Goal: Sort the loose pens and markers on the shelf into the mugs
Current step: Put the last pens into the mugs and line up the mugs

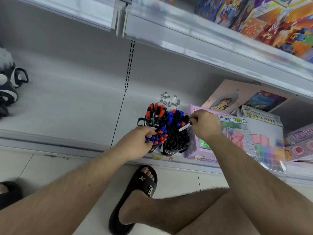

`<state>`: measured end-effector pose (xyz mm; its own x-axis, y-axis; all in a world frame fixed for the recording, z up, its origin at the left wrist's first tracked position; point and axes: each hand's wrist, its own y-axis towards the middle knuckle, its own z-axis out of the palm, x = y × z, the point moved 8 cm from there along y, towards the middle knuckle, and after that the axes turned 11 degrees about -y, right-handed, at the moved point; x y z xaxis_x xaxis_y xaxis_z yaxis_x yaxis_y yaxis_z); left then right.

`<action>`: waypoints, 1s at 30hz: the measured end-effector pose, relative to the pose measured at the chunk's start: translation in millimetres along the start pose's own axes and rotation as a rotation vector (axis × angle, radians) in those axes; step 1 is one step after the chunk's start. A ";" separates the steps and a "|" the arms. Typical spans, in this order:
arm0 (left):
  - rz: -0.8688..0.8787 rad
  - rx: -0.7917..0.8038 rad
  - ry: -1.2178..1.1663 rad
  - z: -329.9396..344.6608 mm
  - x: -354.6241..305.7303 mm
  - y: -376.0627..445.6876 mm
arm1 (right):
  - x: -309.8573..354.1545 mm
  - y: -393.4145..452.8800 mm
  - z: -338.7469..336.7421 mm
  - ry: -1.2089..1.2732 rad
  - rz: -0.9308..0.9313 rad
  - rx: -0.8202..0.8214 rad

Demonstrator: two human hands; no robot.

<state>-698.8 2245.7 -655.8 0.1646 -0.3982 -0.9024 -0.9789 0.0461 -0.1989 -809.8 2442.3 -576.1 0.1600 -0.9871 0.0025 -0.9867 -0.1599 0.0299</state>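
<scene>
A: Pens and markers fill the black mugs [169, 150] at the centre of the frame, on the bottom shelf [67, 106]. Why is the left hand [138, 144] down there?

B: It clasps a bundle of blue and red pens [156, 138] in curled fingers, low and just left of the mugs. I'd guess it serves as a reserve, so the other hand can pick from it.

A: And the right hand [205, 123]?

B: It pinches one white marker with a black cap [185, 127], slanted over the mug of black caps [179, 138]. Probably it is matching by colour: black here, blue caps [172, 116] behind, red and black [155, 110] in the rear left mug, grey-tipped white markers [168, 100] furthest back.

A: Any risk?

B: The mugs look packed tight, so pushing one more in may need some wiggling. The pink boxes [199, 153] sit right against them on the right, leaving little room on that side.
</scene>
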 end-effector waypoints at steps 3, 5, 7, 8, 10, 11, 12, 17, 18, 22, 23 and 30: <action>0.003 -0.019 -0.006 -5.6 1.2 3.3 | -1.9 4.9 -4.2 0.052 -0.039 -0.029; 0.003 -0.026 -0.024 -8.3 2.4 5.5 | -10.0 1.9 -11.8 0.117 -0.047 -0.092; -0.004 -0.033 -0.033 -10.0 5.2 7.5 | -17.3 -5.5 -21.2 0.166 -0.050 -0.155; -0.010 -0.035 -0.031 -10.5 7.3 8.4 | -20.9 -9.6 -24.3 0.194 -0.044 -0.173; -0.023 -0.040 -0.031 -10.6 11.5 9.7 | -28.2 -17.7 -25.7 0.257 -0.017 -0.186; -0.028 -0.040 -0.032 -10.2 13.3 10.3 | -30.8 -21.7 -25.7 0.291 -0.014 -0.193; -0.033 -0.038 -0.031 -9.3 14.9 10.7 | -32.8 -24.9 -24.8 0.326 -0.020 -0.202; -0.033 -0.024 -0.012 -3.3 17.3 10.6 | -16.1 -40.8 -26.1 0.271 -0.236 -0.278; -0.030 -0.018 -0.005 -2.1 17.0 10.5 | -12.2 -42.1 -24.9 0.240 -0.281 -0.285; -0.032 -0.016 0.012 -1.3 18.4 9.6 | -2.8 -40.6 -19.9 0.134 -0.416 -0.298; -0.033 -0.016 0.019 -1.9 19.4 9.6 | -0.8 -39.7 -18.3 0.109 -0.440 -0.303; -0.026 -0.018 0.043 -3.1 21.6 7.1 | 16.9 -28.9 -10.0 0.105 -0.420 -0.333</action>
<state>-702.6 2234.5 -675.5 0.1846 -0.4381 -0.8798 -0.9766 0.0190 -0.2144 -778.3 2430.3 -566.9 0.5572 -0.8301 0.0211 -0.7774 -0.5126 0.3646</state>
